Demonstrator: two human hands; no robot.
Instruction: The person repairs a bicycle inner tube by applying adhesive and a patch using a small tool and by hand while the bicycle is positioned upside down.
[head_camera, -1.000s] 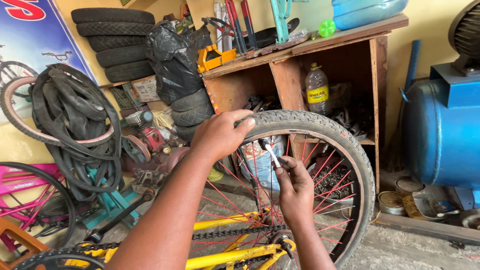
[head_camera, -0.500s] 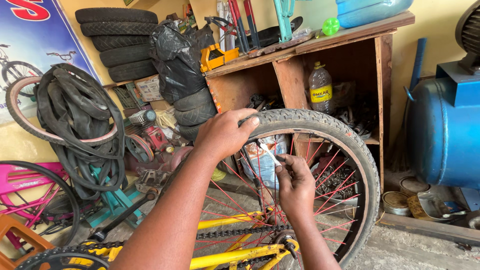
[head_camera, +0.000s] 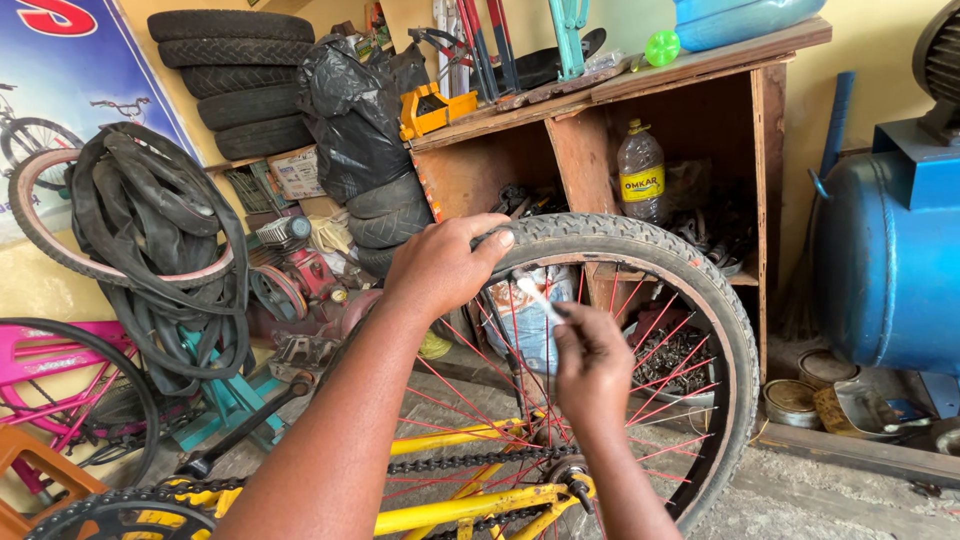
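Red spokes (head_camera: 640, 360) crowd the space inside the tyre (head_camera: 690, 270), narrow gaps only, wooden shelf (head_camera: 600, 150) and plastic bottle (head_camera: 641, 170) close behind the wheel top, blue tank (head_camera: 885, 270) blocks the right, open floor (head_camera: 830, 500) lower right, hung inner tubes (head_camera: 160, 250) left.

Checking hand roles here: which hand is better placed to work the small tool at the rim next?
Right, probably. The right hand already pinches the small white tool among the red spokes, its tip near the rim. The left hand grips the tyre, steadying the wheel.
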